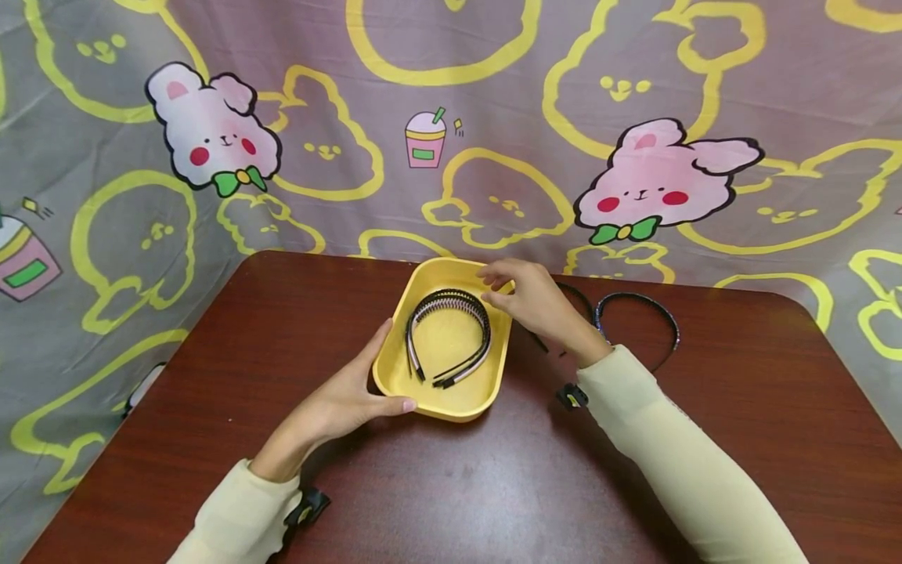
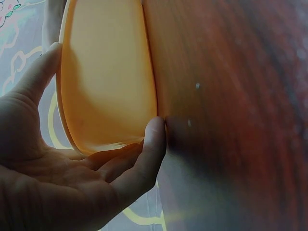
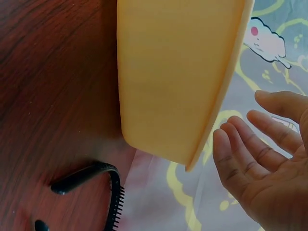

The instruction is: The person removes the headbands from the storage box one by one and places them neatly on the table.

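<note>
A yellow plastic tray (image 1: 451, 410) stands on the table, with several headbands (image 1: 485, 319), black and pale pink, nested in an arch inside it. My left hand (image 1: 345, 403) grips the tray's near left side. In the left wrist view its thumb is at the rim and its fingers curve round the tray's wall to the bottom edge. Over the far right rim hovers my right hand (image 1: 539, 301), fingers relaxed, holding nothing. The right wrist view shows those fingers (image 3: 223, 153) beside the tray's outer wall (image 3: 168, 77).
Right of the tray, partly behind my right wrist, lies a black toothed headband (image 3: 115, 195). Beyond it is a dark headband with bluish beads (image 1: 641, 296). A patterned cloth (image 1: 493, 117) hangs along the back edge of the brown table (image 1: 437, 501).
</note>
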Available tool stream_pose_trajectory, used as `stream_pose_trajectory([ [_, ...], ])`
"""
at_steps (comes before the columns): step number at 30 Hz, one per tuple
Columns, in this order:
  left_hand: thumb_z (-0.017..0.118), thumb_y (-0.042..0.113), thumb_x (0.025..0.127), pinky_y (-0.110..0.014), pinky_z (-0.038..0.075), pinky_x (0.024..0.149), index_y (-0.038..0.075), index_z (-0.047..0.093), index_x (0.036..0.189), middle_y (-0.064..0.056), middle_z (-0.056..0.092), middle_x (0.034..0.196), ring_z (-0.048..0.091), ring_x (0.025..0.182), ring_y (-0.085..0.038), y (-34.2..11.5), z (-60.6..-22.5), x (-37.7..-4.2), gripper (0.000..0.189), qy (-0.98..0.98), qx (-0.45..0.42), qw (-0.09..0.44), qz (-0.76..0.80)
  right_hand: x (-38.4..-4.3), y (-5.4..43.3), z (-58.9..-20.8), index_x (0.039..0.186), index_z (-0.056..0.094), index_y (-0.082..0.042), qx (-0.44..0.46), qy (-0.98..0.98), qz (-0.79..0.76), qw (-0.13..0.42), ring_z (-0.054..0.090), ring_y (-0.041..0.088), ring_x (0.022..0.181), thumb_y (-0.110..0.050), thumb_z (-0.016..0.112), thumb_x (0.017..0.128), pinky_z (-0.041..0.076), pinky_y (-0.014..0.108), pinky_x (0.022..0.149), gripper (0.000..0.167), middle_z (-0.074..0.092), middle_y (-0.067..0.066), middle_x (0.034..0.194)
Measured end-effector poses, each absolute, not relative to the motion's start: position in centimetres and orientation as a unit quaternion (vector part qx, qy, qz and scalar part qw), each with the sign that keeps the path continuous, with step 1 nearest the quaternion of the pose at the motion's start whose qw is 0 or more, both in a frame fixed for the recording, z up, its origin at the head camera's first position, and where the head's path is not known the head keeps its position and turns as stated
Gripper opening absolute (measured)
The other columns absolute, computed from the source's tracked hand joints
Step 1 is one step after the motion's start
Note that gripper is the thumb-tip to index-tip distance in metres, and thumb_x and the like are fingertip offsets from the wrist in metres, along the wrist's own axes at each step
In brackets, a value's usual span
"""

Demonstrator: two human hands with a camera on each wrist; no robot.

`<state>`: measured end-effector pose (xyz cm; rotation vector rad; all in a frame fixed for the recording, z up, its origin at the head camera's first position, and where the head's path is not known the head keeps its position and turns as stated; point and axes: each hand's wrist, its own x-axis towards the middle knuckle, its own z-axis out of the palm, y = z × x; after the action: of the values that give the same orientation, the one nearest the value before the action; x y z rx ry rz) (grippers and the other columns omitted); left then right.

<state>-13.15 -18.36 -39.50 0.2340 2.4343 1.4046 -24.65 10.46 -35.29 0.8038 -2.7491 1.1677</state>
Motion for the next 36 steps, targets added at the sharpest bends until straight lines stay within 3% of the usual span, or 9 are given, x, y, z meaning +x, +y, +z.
stream_pose_trajectory([
  [12, 0.089, 0.029, 0.084, -0.060, 0.011, 0.130, 0.022, 0.000, 0.170, -0.010, 0.011, 0.177, 0.015, 0.162, -0.034, -18.4, -39.2, -13.1, 0.124, 0.852, 0.086, 0.158, 0.491, -26.1, 9.3, -36.4, 0.122, 0.073, 0.005, 0.278, -0.879, 0.387, 0.030, 0.072, 0.035, 0.106, -0.001, 0.075, 0.093, 0.056, 0.054, 0.096, 0.030, 0.075, 0.023, 0.116],
  [36, 0.089, 0.031, 0.084, -0.058, 0.012, 0.131, 0.024, 0.000, 0.170, -0.008, 0.011, 0.177, 0.015, 0.162, -0.032, -18.4, -39.5, -13.2, 0.125, 0.857, 0.083, 0.162, 0.482, -28.1, 7.8, -38.5, 0.119, 0.076, 0.002, 0.305, -0.892, 0.333, 0.014, 0.071, 0.031, 0.100, -0.002, 0.075, 0.090, 0.059, 0.043, 0.091, 0.030, 0.075, 0.019, 0.112],
])
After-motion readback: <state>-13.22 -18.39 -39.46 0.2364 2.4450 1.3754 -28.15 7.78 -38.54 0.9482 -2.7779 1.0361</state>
